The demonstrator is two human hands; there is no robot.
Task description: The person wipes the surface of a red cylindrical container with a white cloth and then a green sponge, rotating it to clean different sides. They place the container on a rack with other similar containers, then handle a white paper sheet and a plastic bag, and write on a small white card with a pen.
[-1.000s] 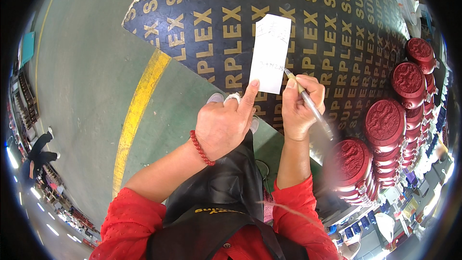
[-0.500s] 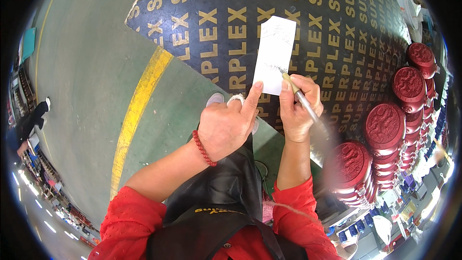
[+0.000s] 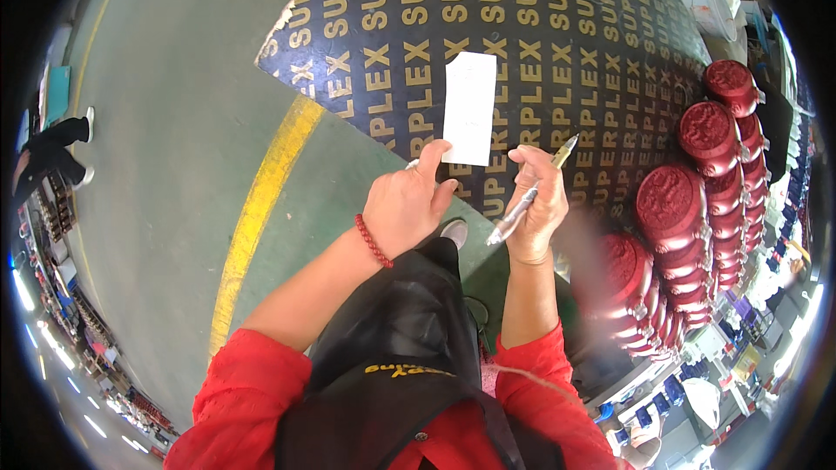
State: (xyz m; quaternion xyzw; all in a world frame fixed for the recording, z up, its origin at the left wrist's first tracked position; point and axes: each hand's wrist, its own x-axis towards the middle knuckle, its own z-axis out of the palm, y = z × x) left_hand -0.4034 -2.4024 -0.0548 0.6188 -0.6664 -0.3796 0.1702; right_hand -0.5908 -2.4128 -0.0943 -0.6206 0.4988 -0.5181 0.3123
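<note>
A small white paper slip [image 3: 470, 109] lies near the front edge of the dark printed board [image 3: 383, 126]. It bears faint handwriting. My left hand [image 3: 401, 209] has its index fingertip on the slip's lower left corner. The thumb stands apart from it, and the other fingers are curled and partly hidden. To the right of the slip, my right hand [image 3: 540, 204] is closed around a pen [image 3: 522, 211]. The pen's yellowish pointed end tilts up and to the right, away from the paper. Its silvery end points down to the left.
Stacked dark red round containers with embossed lids [image 3: 669, 198] line the board's right side. A white bucket [image 3: 710, 10] stands at the far right. Along the green floor [image 3: 200, 96] runs a yellow stripe [image 3: 270, 200]. A person's dark-clad legs [image 3: 57, 144] show at far left.
My right hand has lifted the pen off the paper and swung it round, so it now slants the other way. My left thumb has spread from the index finger.
</note>
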